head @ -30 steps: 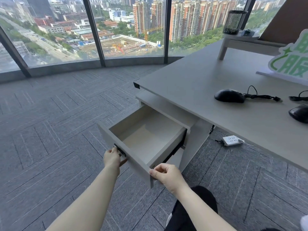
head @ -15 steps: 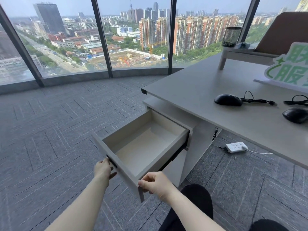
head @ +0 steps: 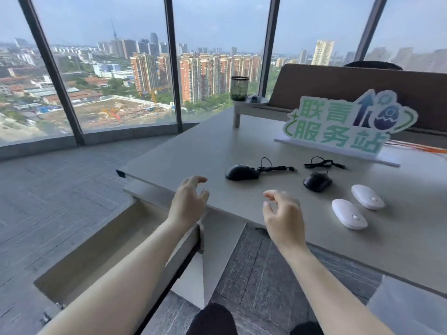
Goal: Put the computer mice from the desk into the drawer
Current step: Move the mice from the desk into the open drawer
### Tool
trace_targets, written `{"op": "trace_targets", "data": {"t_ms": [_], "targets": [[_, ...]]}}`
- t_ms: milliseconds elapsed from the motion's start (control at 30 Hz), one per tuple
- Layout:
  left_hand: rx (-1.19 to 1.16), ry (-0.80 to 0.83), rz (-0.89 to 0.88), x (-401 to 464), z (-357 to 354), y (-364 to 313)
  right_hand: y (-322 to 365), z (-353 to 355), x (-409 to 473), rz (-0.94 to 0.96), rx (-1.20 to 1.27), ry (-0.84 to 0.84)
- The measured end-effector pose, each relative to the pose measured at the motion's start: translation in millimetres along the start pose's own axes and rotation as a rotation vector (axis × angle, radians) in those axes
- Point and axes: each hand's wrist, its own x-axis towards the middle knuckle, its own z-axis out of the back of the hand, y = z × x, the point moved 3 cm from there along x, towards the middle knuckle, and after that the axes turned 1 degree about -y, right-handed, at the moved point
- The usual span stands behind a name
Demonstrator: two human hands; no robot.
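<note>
Two black corded mice lie on the grey desk [head: 183, 153]: one [head: 242, 172] to the left, the other [head: 316, 182] further right, each with a coiled cable behind it. Two white mice sit closer to me on the right, one [head: 349, 217] nearer and one [head: 367, 196] behind it. The drawer [head: 79, 257] stands pulled out below the desk's left corner, partly hidden by my left forearm. My left hand [head: 188, 201] hovers over the desk edge, fingers apart and curled, holding nothing. My right hand [head: 283, 213] is raised beside it, also open and empty.
A green and white standing sign [head: 343, 124] is behind the mice. A low white shelf [head: 251, 107] carries a black mesh pen cup [head: 239, 88] at the desk's far side. A brown panel backs the desk. Glass windows and grey carpet lie to the left.
Both hands let go of the drawer front and rose to the desk edge. The view tilted up and right, bringing the two white mice into sight.
</note>
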Motion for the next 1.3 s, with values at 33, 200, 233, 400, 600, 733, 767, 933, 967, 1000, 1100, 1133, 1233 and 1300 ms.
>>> {"op": "trace_targets", "data": {"t_ms": [33,200,233,400,600,733,767,933,967,1000,1100,1133,1233,1300], "targets": [[0.021,0.052,-0.02,13,-19,-14,-14,14,12,0.008,-0.096,-0.055],[0.169,0.203,-0.062,66,-94,-50,-87,59,50,-0.15,-0.455,-0.047],[0.235,0.226,-0.065,75,-105,-52,-99,63,53,-0.202,-0.506,-0.003],[0.504,0.327,-0.052,111,-147,-49,-142,69,56,-0.363,-0.599,0.122],[0.562,0.307,-0.036,130,-158,-43,-152,75,57,-0.327,-0.608,0.078],[0.366,0.252,-0.036,119,-142,-46,-127,72,60,-0.202,-0.466,0.029],[0.305,0.2,-0.042,114,-132,-49,-113,70,60,-0.147,-0.39,0.0],[0.059,-0.096,-0.105,91,-55,-65,-35,42,55,-0.01,-0.044,0.029],[0.036,-0.139,-0.121,86,-35,-67,-20,34,52,0.004,0.014,0.052],[0.024,-0.177,-0.13,80,-15,-68,-3,26,48,0.017,0.069,0.071],[0.017,-0.248,-0.11,62,41,-60,46,-1,30,0.047,0.254,0.144],[0.025,-0.268,-0.099,56,57,-52,59,-11,23,0.048,0.294,0.184],[0.044,-0.329,-0.031,37,98,-21,88,-50,1,0.033,0.352,0.321],[0.059,-0.339,0.029,23,117,7,99,-84,-14,-0.003,0.354,0.431]]}}
